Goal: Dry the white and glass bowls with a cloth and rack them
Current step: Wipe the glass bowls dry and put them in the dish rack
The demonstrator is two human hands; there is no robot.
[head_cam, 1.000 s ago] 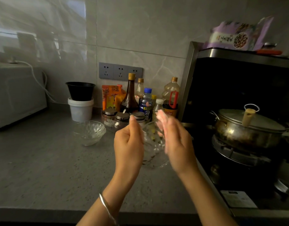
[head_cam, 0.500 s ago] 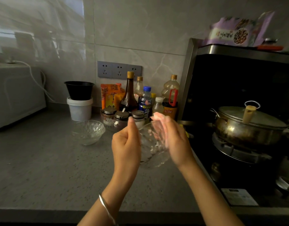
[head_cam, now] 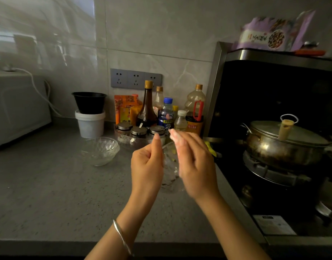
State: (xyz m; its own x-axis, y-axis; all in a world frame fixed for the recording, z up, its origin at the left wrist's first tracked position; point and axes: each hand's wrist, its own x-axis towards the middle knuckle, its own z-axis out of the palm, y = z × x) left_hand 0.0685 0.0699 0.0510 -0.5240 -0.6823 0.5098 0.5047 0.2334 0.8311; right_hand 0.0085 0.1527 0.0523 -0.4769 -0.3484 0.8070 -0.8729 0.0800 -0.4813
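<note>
Your left grip and right grip have closed in, and the clear cut-glass bowl is now edge-on between them above the grey speckled surface. Left curls round its rim; right presses straight fingers, blurred. No cloth visible; drying likely unfinished, racking not started.
</note>
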